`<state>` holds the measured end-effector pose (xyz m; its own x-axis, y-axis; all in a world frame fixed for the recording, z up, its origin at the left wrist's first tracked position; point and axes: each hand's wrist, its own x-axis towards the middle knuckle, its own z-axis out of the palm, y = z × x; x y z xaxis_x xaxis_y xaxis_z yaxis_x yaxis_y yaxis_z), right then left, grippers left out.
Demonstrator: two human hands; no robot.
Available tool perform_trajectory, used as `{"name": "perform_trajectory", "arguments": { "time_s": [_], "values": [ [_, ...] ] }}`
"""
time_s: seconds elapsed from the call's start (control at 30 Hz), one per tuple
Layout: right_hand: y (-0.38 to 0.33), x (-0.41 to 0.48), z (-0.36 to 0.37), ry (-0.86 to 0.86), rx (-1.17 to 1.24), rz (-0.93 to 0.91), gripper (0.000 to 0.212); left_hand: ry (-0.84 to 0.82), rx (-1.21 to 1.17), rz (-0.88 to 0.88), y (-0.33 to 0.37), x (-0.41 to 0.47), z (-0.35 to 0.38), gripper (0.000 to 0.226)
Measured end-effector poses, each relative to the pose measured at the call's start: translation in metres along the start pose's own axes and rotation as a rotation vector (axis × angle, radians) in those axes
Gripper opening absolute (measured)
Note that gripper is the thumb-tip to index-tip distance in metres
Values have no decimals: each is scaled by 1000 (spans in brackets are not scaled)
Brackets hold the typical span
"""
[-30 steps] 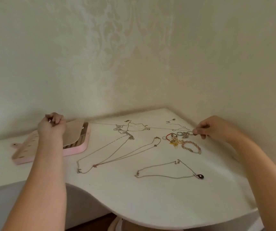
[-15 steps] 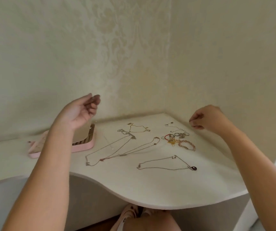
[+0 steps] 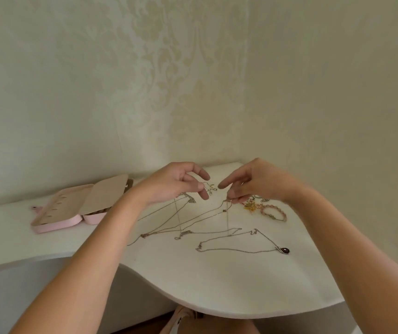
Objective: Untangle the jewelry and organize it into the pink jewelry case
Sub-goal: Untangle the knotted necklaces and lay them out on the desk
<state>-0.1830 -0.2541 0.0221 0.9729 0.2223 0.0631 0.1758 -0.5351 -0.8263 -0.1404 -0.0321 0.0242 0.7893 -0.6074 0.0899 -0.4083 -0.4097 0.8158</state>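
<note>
Silver-thin, the fine chain hangs straight down from my right hand, whose thumb and fingertips pinch its top end above the counter. Its lower run lies left to right on the counter, and a second strand climbs toward the underside of my left hand. The fingers I see there are loosely curled and apart, and I cannot tell whether hidden ones hold it. The pink jewelry case lies open well to the left, beyond my left hand, so that hand is nearer. I judge the carry must go leftward, lifted clear of the other chains beneath.
</note>
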Motion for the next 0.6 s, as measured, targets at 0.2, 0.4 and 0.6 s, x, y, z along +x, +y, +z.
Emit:
{"name": "perform_trajectory", "arguments": {
  "time_s": [0.2,0.4,0.6],
  "values": [
    [14,17,19,-265,235,20,28,-105,12,80,-3,16,5,12],
    [29,37,12,-233,240,44,12,-39,39,45,-12,32,11,12],
    [40,50,2,-168,145,40,11,60,204,-37,-28,53,26,10]
  ]
}}
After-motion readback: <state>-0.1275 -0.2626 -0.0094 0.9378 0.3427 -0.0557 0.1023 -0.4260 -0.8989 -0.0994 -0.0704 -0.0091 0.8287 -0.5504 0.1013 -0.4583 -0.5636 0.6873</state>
